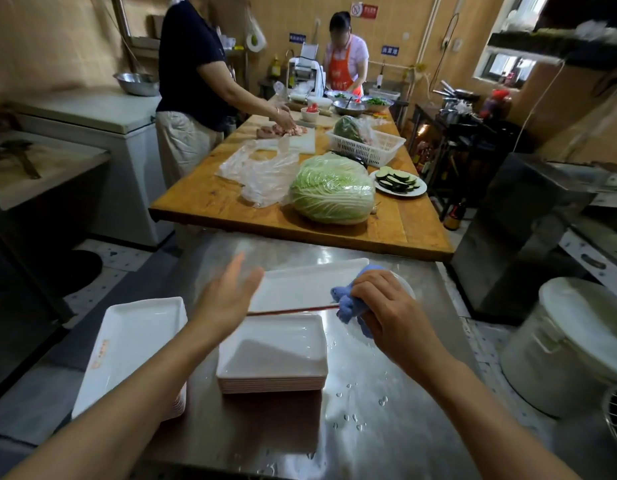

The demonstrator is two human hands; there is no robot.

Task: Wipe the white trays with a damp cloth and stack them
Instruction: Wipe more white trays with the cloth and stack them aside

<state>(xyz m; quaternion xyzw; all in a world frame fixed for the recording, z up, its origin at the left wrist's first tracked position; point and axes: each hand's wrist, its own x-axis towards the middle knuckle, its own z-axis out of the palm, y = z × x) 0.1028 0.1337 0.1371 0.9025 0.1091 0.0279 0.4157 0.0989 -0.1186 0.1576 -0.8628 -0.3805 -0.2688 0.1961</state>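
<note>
A stack of several white trays point(272, 355) sits in the middle of the steel table point(386, 410). A second stack of white trays point(133, 344) lies at the left edge, partly under my left forearm. One single white tray point(300, 285) lies farther back, with a thin red-brown stick point(289, 310) along its near rim. My left hand point(227, 296) hovers open above that tray's left end, fingers straight. My right hand point(386, 310) grips a bunched blue cloth point(348, 303) at the tray's right end.
Water drops point(355, 407) lie on the steel right of the middle stack. A wooden table point(203, 199) beyond holds a cabbage point(334, 190), plastic bags, a white basket and a plate of eggplant slices. Two people work there. A white bucket point(573, 344) stands at right.
</note>
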